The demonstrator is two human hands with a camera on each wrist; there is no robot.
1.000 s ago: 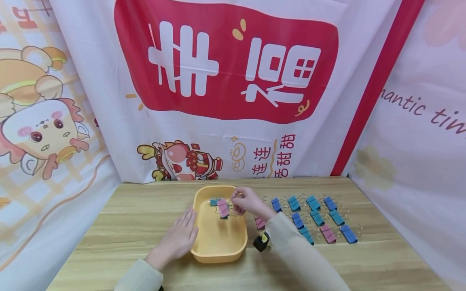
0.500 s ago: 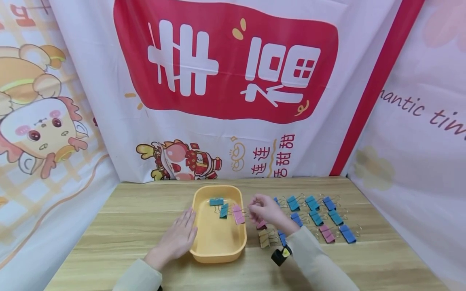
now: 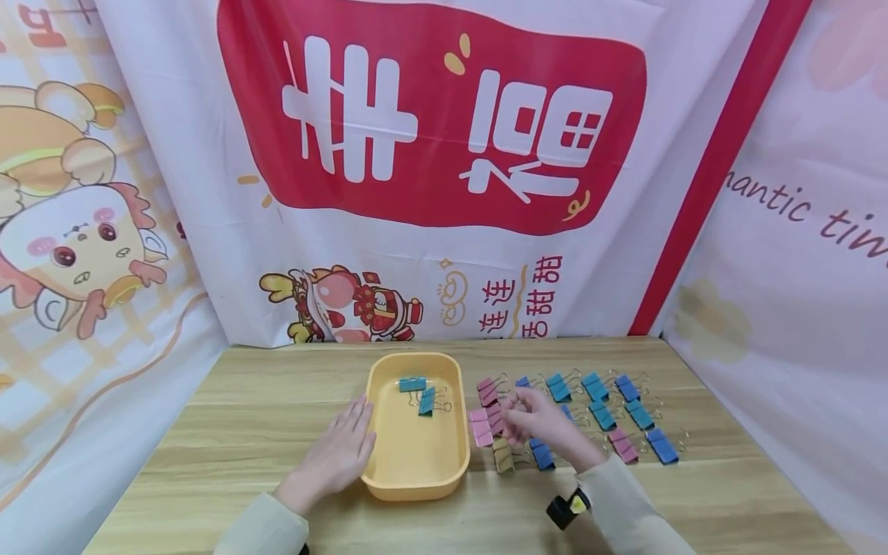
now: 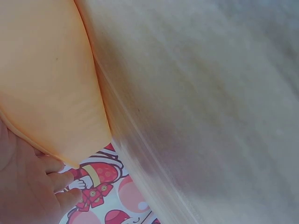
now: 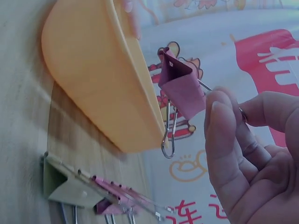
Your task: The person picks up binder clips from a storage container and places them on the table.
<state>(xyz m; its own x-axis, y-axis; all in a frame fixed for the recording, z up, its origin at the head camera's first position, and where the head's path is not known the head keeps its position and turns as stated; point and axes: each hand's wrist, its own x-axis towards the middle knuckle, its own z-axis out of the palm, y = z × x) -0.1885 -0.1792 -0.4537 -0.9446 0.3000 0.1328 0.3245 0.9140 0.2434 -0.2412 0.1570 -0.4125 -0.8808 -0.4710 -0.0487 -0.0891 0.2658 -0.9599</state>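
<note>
My right hand [image 3: 537, 420] pinches a pink binder clip [image 5: 184, 88] by one wire handle between thumb and forefinger. In the head view this pink clip [image 3: 480, 428] overlaps the clips lying just right of the yellow tray [image 3: 416, 493]; the right wrist view shows it raised above the table. My left hand [image 3: 343, 447] lies with straight fingers along the tray's left rim. Inside the tray are two teal binder clips [image 3: 426, 401], near its far end. In the left wrist view, the left fingers [image 4: 58, 182] sit against the tray's side.
Rows of blue, teal and pink binder clips [image 3: 602, 416] lie on the wooden table [image 3: 229, 455] to the right. Nearest the tray are a tan clip [image 3: 502, 455] and another pink clip [image 3: 488, 391]. A printed cloth [image 3: 430, 239] hangs behind the table.
My right hand has moved right and toward me, carrying the pink clip from over the tray to beyond its right rim. My left hand has stayed on the tray.
</note>
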